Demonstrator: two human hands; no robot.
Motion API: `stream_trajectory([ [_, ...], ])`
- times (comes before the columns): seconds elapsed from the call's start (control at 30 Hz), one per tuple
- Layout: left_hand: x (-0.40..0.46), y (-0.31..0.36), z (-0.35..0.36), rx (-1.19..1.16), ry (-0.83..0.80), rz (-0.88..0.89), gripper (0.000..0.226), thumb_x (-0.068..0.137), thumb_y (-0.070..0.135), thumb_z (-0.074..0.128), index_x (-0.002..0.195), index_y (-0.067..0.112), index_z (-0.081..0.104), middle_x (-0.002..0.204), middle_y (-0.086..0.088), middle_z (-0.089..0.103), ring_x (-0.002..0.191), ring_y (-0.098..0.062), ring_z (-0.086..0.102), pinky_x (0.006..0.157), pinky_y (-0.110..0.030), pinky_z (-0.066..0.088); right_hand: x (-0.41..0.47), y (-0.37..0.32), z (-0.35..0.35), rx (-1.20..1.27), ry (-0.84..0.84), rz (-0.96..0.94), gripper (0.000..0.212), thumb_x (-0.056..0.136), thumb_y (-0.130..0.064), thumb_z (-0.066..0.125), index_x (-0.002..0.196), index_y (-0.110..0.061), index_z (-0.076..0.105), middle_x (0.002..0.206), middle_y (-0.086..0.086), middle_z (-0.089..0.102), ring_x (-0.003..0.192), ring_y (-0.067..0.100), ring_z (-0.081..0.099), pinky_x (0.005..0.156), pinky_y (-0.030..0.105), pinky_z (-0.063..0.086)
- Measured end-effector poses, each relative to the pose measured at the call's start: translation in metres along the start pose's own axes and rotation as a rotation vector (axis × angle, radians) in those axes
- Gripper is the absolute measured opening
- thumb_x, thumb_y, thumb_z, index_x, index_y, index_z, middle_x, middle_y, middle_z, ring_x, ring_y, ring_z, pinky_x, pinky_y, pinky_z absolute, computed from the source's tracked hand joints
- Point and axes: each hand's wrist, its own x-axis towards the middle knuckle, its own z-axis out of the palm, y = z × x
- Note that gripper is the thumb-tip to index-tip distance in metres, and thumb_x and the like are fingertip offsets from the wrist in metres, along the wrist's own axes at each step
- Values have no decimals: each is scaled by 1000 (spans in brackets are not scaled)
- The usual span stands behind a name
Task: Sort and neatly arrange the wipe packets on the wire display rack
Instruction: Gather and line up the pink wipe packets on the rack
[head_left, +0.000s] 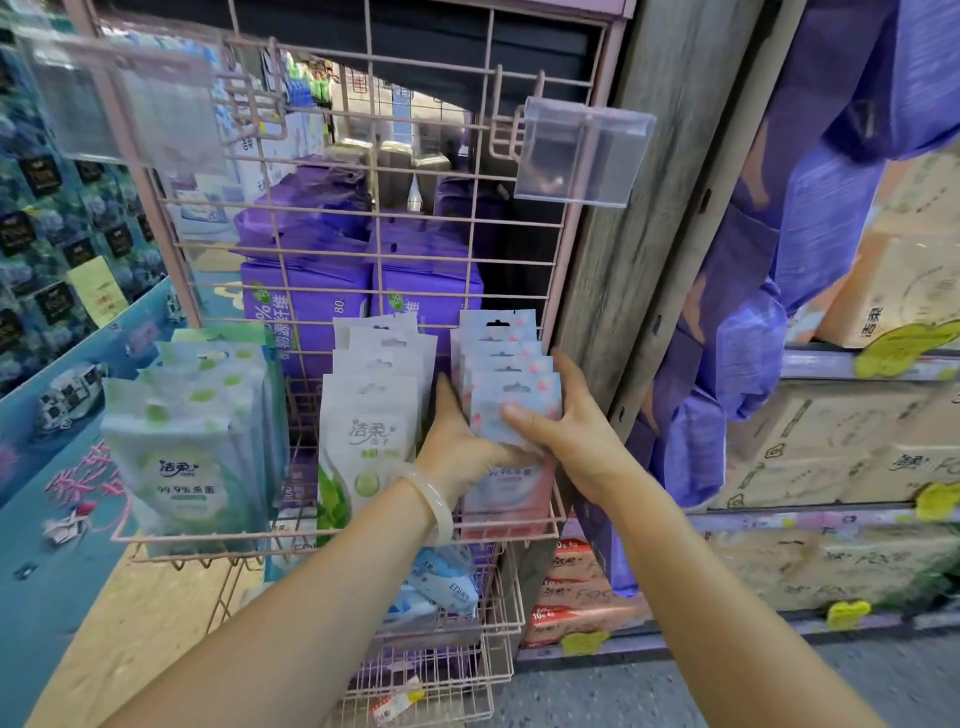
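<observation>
Both hands' grip on pink wipe packets (511, 410), rack's right edge

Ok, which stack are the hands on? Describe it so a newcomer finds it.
On the pink wire rack, look at the front shelf's rightmost row. Both hands grip the pink-and-white packets there; the neighbouring rows are green-and-white.

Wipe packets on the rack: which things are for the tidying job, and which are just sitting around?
For the job: pink packets, held by left hand and right hand; green packets; wire rack.
Just around: purple packs, cardboard boxes, clear tag holder.
</observation>
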Motion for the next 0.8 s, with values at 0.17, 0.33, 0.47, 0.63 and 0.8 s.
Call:
stream_trajectory([
  [0.17, 4, 1, 5, 30, 20, 29, 88, 51, -10, 83, 126, 11, 42, 117, -4, 61, 115, -21, 58, 98, -40, 48, 11, 0, 5, 26, 6, 0, 83, 66, -36, 76, 135, -16, 35, 118, 0, 62, 105, 14, 63, 90, 29, 52],
  [0.33, 1, -8, 1, 31, 28, 46, 81, 48, 2, 86, 119, 20, 52, 109, 1, 69, 103, -14, 65, 91, -37, 53, 14, 12, 6, 16, 8, -53, 67, 62, -34, 78, 121, -26, 47, 115, 2, 66, 104, 15, 65, 82, 25, 54],
  [0.47, 1, 0, 7, 60, 34, 37, 81, 54, 0, 86, 124, 12, 46, 118, -6, 63, 110, -16, 61, 96, -34, 49, 10, 12, 5, -24, 37, -50, 66, 68, -33, 76, 125, -21, 46, 115, 2, 66, 99, 10, 66, 80, 21, 54],
  [0.63, -36, 7, 7, 249, 170, 199, 96, 62, 14, 83, 139, 16, 26, 139, -1, 42, 125, 0, 43, 104, -21, 39, -16, -8, 12, -299, 244, -166, 64, 81, -32, 66, 134, -11, 38, 121, -14, 50, 100, -13, 52, 80, -3, 38],
  [0.8, -81, -6, -29, 472, 305, 475, 74, 76, 16, 72, 139, 16, 33, 147, 5, 26, 136, 0, 21, 110, -7, 15, -52, -15, 41, -557, 268, -358, 47, 86, -27, 60, 129, -14, 48, 129, -10, 47, 123, 3, 42, 104, 14, 32],
])
